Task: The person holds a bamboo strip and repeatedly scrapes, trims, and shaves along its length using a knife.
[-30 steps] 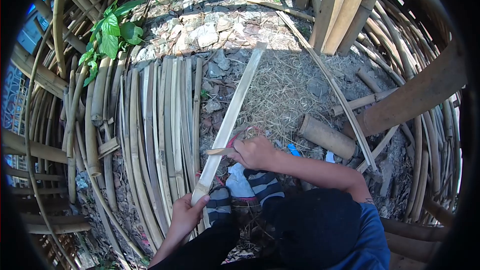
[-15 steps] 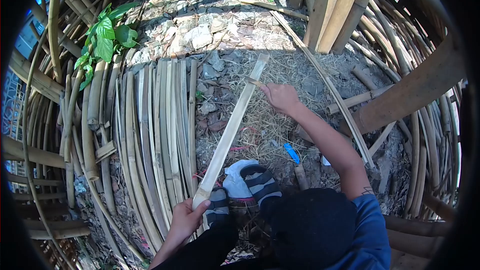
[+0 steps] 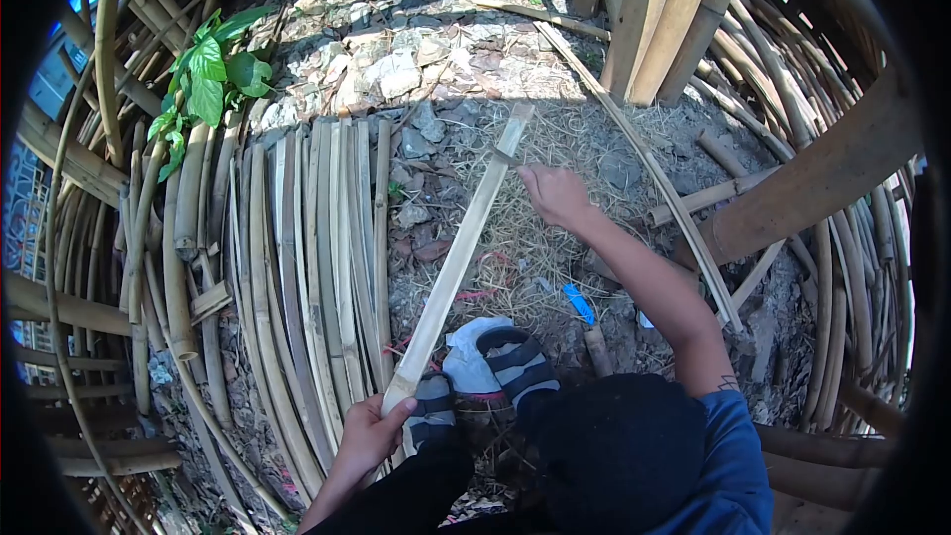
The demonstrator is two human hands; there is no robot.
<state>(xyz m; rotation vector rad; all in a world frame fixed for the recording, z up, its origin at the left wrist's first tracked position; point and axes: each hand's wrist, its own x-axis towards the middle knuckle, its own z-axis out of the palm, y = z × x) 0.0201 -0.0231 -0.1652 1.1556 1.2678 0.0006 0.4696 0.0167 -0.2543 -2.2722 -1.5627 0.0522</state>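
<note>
A split bamboo strip (image 3: 456,266) slants up and away from me, its pale side facing up. Around its near end, just below a node, my left hand (image 3: 370,433) is closed, thumb on top. My right hand (image 3: 557,195) is closed on a knife (image 3: 506,158), whose dark blade lies across the strip near the far end. The knife's handle is mostly hidden in the fingers. Under the strip's far half is a litter of thin bamboo shavings (image 3: 525,228).
Many split bamboo strips (image 3: 327,267) lie side by side on the left. Thick bamboo poles (image 3: 659,30) stand at the upper right, and a long thin strip (image 3: 644,163) lies right of my hand. A blue object (image 3: 578,304) rests near my sandals (image 3: 517,361). Stones (image 3: 396,74) cover the ground ahead.
The knife blade has turned slightly on the strip, and my right hand has shifted very little. My left hand and the bamboo strip stay in place.
</note>
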